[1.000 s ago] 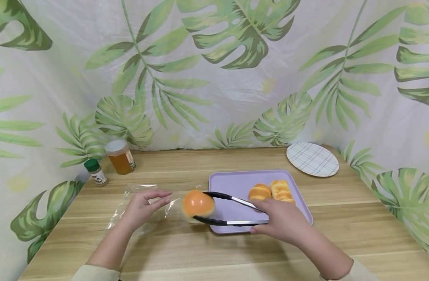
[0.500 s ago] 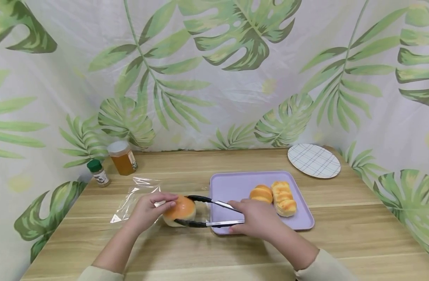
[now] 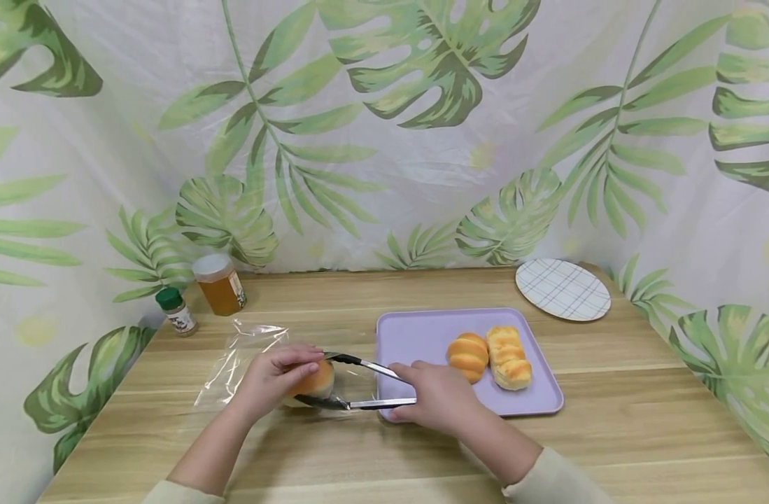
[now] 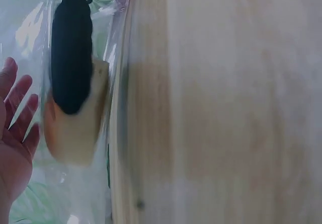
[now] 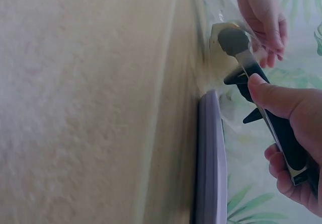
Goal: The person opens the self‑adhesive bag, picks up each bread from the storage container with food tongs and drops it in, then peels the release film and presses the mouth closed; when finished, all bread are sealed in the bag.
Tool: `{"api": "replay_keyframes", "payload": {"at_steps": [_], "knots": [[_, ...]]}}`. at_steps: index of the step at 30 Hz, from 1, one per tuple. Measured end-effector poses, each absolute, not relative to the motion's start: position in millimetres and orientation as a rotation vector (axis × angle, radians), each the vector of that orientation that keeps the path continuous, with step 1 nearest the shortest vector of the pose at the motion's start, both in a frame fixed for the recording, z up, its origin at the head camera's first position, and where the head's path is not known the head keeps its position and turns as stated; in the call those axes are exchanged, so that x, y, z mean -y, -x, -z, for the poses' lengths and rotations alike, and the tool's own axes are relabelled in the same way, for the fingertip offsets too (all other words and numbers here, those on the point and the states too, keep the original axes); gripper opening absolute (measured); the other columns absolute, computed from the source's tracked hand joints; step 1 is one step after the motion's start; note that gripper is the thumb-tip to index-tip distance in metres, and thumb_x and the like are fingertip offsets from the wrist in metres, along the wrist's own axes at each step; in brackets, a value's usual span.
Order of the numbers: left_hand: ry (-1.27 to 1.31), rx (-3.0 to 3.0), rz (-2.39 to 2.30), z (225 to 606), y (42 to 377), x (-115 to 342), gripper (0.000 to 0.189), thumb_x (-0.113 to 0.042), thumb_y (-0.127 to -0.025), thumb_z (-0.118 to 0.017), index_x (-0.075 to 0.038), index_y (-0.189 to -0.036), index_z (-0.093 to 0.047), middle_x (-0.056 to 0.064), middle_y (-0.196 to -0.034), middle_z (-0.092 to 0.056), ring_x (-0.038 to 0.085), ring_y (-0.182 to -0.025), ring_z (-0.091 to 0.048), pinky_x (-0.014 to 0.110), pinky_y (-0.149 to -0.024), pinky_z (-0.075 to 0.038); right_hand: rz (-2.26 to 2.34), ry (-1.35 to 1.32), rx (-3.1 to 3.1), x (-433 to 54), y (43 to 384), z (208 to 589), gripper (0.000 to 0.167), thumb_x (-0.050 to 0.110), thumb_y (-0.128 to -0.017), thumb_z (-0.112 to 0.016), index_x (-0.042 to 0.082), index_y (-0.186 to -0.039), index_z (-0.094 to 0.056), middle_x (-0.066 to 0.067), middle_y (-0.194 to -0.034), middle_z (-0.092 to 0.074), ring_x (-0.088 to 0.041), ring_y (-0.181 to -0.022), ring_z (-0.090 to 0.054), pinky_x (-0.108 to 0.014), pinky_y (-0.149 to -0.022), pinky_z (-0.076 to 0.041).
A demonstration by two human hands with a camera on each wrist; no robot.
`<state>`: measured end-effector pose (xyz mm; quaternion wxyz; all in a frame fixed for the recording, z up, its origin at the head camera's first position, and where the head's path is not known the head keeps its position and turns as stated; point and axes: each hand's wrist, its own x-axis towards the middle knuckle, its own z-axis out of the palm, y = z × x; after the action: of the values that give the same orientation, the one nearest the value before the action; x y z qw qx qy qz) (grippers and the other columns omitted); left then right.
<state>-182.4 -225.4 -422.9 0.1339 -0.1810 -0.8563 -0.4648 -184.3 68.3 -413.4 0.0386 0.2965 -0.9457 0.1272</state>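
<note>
My right hand [image 3: 437, 395] grips a pair of tongs [image 3: 381, 404] by its metal arms. Between the black tong tips sits a round, orange-topped bun [image 3: 318, 381], partly covered by my left hand [image 3: 273, 378] in the head view. A clear plastic bag [image 3: 239, 357] spreads on the table's left side, its film showing around the bun and tong tip in the left wrist view. The left thumb and fingers pinch the bag's film at its upper edge, beside the bun, as the right wrist view shows. Right below the right hand is the lilac tray [image 3: 409, 322].
On the tray lie a ridged roll [image 3: 468, 357] and a longer scored bread [image 3: 509, 357]. A checked oval plate [image 3: 563, 289] is at the back right. A honey-coloured jar [image 3: 220, 285] and a green-capped shaker [image 3: 176, 311] stand at the back left of the wooden table [image 3: 422, 462].
The right hand has moved left with the tongs, carrying the bun from beside the tray to the left hand and the bag. The left hand has shifted slightly right.
</note>
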Motion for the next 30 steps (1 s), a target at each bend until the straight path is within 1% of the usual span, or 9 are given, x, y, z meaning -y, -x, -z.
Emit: {"api": "replay_keyframes", "payload": {"at_steps": [8, 13, 18, 22, 27, 30], "knots": [[0.541, 2.431, 1.418, 425, 182, 223, 0.016, -0.006, -0.085, -0.073, -0.003, -0.1, -0.076, 0.015, -0.108, -0.074, -0.009, -0.103, -0.061, 0.006, -0.09, -0.047, -0.432, -0.887, 2.923, -54, 184, 416, 0.073, 0.058, -0.073, -0.077, 0.025, -0.135, -0.058, 0.002, -0.101, -0.069, -0.019, -0.081, -0.067, -0.032, -0.058, -0.049], [0.548, 2.423, 1.482, 422, 180, 222, 0.017, -0.006, -0.085, -0.073, -0.001, -0.101, -0.075, 0.018, -0.111, -0.072, -0.01, -0.103, -0.06, 0.008, -0.089, -0.05, -0.433, -0.885, 2.92, -50, 185, 418, 0.074, 0.058, -0.074, -0.076, 0.023, -0.136, -0.058, 0.0, -0.105, -0.07, -0.02, -0.086, -0.068, -0.034, -0.065, -0.052], [0.559, 2.443, 1.432, 420, 178, 220, 0.018, -0.008, -0.085, -0.074, -0.002, -0.102, -0.075, 0.015, -0.111, -0.073, -0.008, -0.104, -0.06, 0.01, -0.088, -0.052, -0.422, -0.877, 2.918, -50, 186, 416, 0.076, 0.061, -0.072, -0.076, 0.024, -0.136, -0.058, 0.001, -0.104, -0.07, -0.02, -0.084, -0.068, -0.033, -0.062, -0.051], [0.579, 2.439, 1.434, 420, 178, 219, 0.018, -0.005, -0.084, -0.073, -0.001, -0.102, -0.075, 0.015, -0.11, -0.073, -0.008, -0.103, -0.061, 0.011, -0.087, -0.052, -0.398, -0.897, 2.905, -49, 187, 415, 0.076, 0.06, -0.072, -0.077, 0.025, -0.136, -0.058, 0.002, -0.102, -0.069, -0.019, -0.08, -0.067, -0.031, -0.058, -0.049], [0.604, 2.433, 1.434, 419, 177, 217, 0.018, -0.004, -0.085, -0.073, 0.0, -0.102, -0.075, 0.016, -0.11, -0.073, -0.009, -0.103, -0.061, 0.011, -0.086, -0.053, -0.433, -0.92, 2.886, -45, 190, 418, 0.075, 0.057, -0.072, -0.079, 0.023, -0.135, -0.059, 0.002, -0.097, -0.068, -0.017, -0.077, -0.065, -0.032, -0.061, -0.051], [0.605, 2.424, 1.433, 419, 178, 216, 0.018, -0.005, -0.085, -0.073, -0.001, -0.102, -0.075, 0.016, -0.109, -0.073, -0.008, -0.101, -0.062, 0.012, -0.084, -0.054, -0.467, -0.902, 2.889, -44, 191, 419, 0.075, 0.057, -0.07, -0.08, 0.024, -0.134, -0.06, 0.002, -0.097, -0.069, -0.016, -0.078, -0.064, -0.032, -0.062, -0.051]]}}
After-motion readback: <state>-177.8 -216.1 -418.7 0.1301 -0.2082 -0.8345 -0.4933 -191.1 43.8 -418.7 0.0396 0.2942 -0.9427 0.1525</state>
